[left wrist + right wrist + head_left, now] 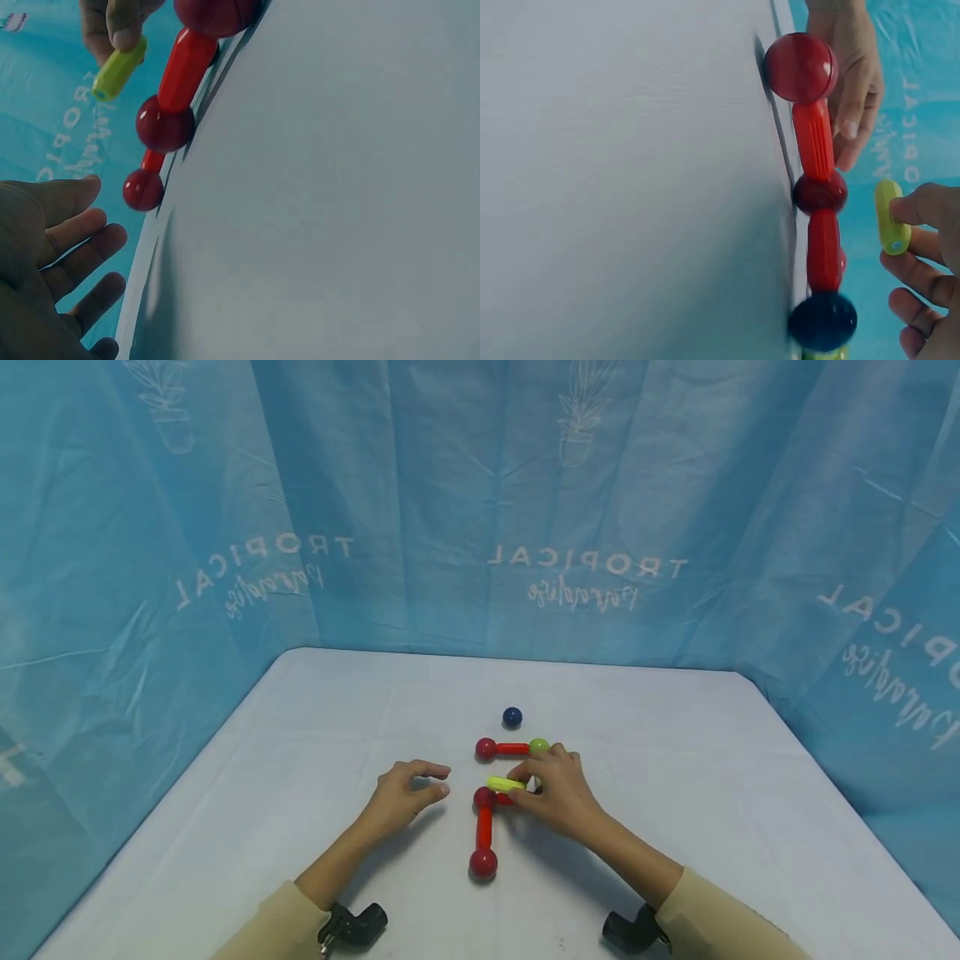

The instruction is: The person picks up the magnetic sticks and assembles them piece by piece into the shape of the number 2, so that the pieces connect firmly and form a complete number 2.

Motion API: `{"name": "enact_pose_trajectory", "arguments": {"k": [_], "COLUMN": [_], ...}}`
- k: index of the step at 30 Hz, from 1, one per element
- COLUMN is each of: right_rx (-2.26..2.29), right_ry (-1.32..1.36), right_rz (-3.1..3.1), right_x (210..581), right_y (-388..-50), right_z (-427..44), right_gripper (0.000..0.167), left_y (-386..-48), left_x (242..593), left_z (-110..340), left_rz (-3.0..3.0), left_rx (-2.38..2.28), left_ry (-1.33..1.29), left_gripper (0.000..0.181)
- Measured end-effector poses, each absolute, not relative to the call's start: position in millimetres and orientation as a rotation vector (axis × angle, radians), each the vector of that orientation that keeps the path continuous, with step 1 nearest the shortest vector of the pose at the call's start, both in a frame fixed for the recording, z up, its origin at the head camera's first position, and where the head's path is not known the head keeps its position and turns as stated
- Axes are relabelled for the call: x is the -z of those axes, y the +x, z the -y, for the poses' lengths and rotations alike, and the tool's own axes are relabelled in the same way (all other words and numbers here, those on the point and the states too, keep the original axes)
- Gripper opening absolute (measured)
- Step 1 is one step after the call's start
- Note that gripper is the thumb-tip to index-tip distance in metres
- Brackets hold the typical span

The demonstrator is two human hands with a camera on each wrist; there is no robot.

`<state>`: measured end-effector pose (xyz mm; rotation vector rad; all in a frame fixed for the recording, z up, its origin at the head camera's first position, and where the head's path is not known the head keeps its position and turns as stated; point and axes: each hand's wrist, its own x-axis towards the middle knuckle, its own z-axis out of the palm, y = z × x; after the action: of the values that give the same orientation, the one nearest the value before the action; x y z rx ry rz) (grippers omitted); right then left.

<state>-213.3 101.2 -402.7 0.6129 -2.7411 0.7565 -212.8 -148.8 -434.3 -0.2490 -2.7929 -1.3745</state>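
Note:
My right hand (pixel 558 793) pinches a yellow-green rod (pixel 507 784) between thumb and fingers, holding it above the table. Below it lies a joined shape: a near red ball (pixel 483 863), a red rod (pixel 484 828), a corner red ball (pixel 484 797) and a second red rod (pixel 824 251) running right to a dark blue ball (pixel 823 321). In the head view my right hand mostly hides that blue ball. To the left, my left hand (pixel 405 795) hovers with thumb and fingers apart, nothing between them; the left wrist view shows its fingers (pixel 86 259) spread.
Beyond the rod, another piece has a red ball (pixel 486 748), a red rod (pixel 513 748) and a green ball (pixel 539 746). A loose dark blue ball (pixel 512 717) sits farther back. Blue printed curtains (pixel 450 527) surround the white table (pixel 337 710).

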Motion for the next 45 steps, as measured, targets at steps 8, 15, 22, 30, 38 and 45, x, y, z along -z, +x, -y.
{"name": "enact_pose_trajectory", "arguments": {"k": [8, 15, 22, 30, 38, 45], "right_rx": [-0.84, -0.87, -0.944, -0.984, -1.017, -1.035], "right_ry": [0.507, 0.475, 0.501, 0.556, 0.669, 0.686], "right_rz": [2.787, 2.821, 2.812, 2.862, 2.886, 2.931], "right_x": [404.4, 412.2, 419.5, 431.5, 439.5, 439.0], "right_y": [-188.6, -172.0, -162.6, -155.0, -148.0, -146.9], "right_z": [-132.0, -144.7, -152.2, -154.5, -147.9, -138.6], "right_gripper": [0.018, 0.018, 0.017, 0.018, 0.018, 0.018], "left_y": [-215.2, -216.4, -216.0, -217.9, -218.6, -218.6], "left_x": [433.8, 436.9, 436.4, 436.6, 436.9, 437.4], "left_z": [125.0, 109.3, 103.5, 100.9, 100.0, 99.6], "left_rz": [2.831, 2.865, 2.884, 2.88, 2.888, 2.89], "left_rx": [1.399, 1.385, 1.389, 1.367, 1.359, 1.357], "left_ry": [-0.303, -0.366, -0.368, -0.382, -0.348, -0.346], "left_gripper": [0.027, 0.029, 0.028, 0.026, 0.026, 0.026]}}
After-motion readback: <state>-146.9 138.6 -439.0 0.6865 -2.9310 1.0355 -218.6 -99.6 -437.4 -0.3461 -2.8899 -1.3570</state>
